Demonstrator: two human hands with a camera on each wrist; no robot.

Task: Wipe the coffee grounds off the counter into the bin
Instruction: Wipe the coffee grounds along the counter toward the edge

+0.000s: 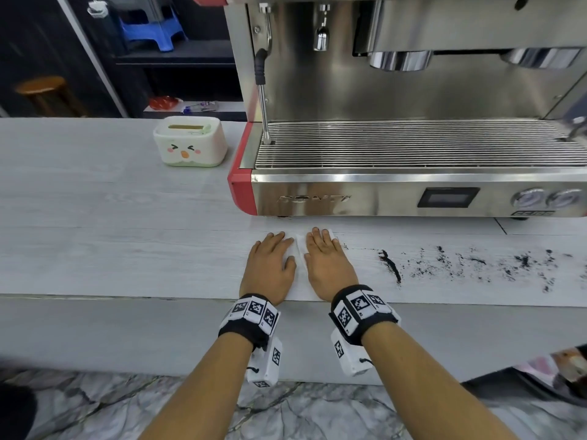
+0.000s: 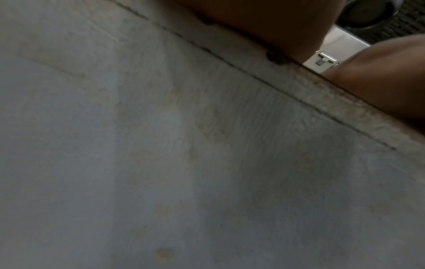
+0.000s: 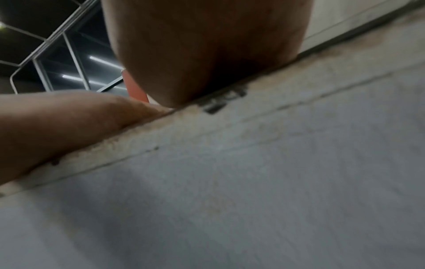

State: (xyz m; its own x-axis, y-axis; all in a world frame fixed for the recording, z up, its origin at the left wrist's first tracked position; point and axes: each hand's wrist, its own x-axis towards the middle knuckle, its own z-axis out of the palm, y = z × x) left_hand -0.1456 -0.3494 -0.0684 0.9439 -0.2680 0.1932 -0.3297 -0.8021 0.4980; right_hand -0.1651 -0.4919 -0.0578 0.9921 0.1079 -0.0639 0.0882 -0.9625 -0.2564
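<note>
Dark coffee grounds (image 1: 460,265) lie scattered over the pale counter (image 1: 127,233), right of my hands, with a thicker streak (image 1: 390,265) nearest them. A white paper towel (image 1: 300,249) lies flat in front of the espresso machine. My left hand (image 1: 270,265) and right hand (image 1: 327,262) press on it side by side with straight fingers. Both wrist views show only the heels of the palms (image 2: 264,23) (image 3: 207,51) at the counter's front edge; the fingers are hidden there.
A steel and red espresso machine (image 1: 413,154) stands right behind the hands, its steam wand (image 1: 263,100) at its left. A small white container with a cartoon face (image 1: 190,142) sits at the back left. Something pink and patterned (image 1: 568,369) shows below the counter at the right.
</note>
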